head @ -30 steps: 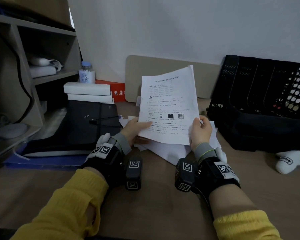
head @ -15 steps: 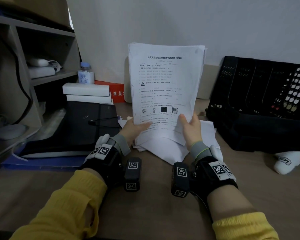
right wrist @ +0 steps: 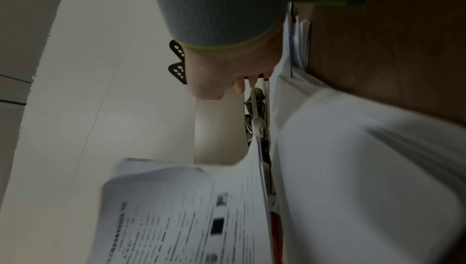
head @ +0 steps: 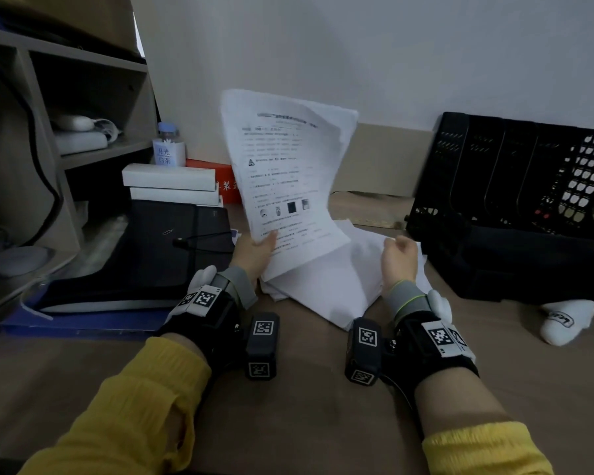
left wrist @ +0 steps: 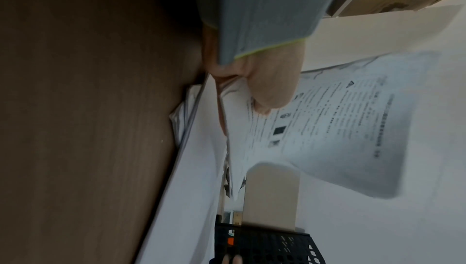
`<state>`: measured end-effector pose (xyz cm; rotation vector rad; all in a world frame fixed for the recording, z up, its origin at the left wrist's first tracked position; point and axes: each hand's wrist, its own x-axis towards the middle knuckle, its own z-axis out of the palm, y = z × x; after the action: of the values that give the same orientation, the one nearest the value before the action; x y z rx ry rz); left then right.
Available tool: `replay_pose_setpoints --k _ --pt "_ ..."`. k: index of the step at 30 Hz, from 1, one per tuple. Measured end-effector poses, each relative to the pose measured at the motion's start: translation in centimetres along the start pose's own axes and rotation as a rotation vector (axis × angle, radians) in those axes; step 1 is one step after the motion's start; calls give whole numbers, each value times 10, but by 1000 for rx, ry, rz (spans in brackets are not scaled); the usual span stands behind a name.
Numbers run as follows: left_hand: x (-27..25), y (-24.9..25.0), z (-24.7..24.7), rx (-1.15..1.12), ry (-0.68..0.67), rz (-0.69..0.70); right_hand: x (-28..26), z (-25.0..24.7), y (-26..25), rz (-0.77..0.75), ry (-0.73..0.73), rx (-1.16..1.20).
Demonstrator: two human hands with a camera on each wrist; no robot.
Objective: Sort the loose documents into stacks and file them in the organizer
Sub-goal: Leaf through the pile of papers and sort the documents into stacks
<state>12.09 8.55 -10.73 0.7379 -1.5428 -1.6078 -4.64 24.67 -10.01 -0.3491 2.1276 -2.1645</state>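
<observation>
A stack of printed sheets point(head: 288, 173) stands tilted above the desk, its top leaning left. My left hand point(head: 254, 250) pinches its lower left corner, thumb on the printed face; the left wrist view shows that thumb pressed on the sheets point(left wrist: 340, 124). My right hand point(head: 400, 253) hovers apart from the stack, fingers loosely curled and holding nothing, over a loose pile of white papers point(head: 330, 286) lying on the desk. The black mesh organizer point(head: 515, 200) lies tipped back at the right, its slots facing me. In the right wrist view the printed sheets point(right wrist: 176, 218) are blurred.
A black folder point(head: 144, 255) lies at the left with two white boxes point(head: 172, 185), a small bottle point(head: 168, 145) and a red box point(head: 225, 181) behind it. Wooden shelves point(head: 93, 152) stand far left. A beige board point(head: 381, 159) leans on the wall. A white object point(head: 566, 320) lies right.
My right hand has let go of the printed stack and pulled back to the right. The stack, now held by the left hand alone, has tilted to the left.
</observation>
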Motion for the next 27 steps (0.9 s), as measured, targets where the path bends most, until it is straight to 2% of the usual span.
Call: replay_pose_setpoints --k 5,14,17,20,27 --pt "8 -3 -1 198 26 -2 10 -18 6 86 98 -47" --pt "8 -5 0 220 -11 -24 13 -6 11 201 25 73" --pt "8 -6 1 226 -11 -30 15 -5 13 230 64 85" --pt "8 -6 0 225 -18 -37 15 -10 10 197 106 35" --pt "7 -6 1 267 -23 -37 15 -5 9 261 96 -2"
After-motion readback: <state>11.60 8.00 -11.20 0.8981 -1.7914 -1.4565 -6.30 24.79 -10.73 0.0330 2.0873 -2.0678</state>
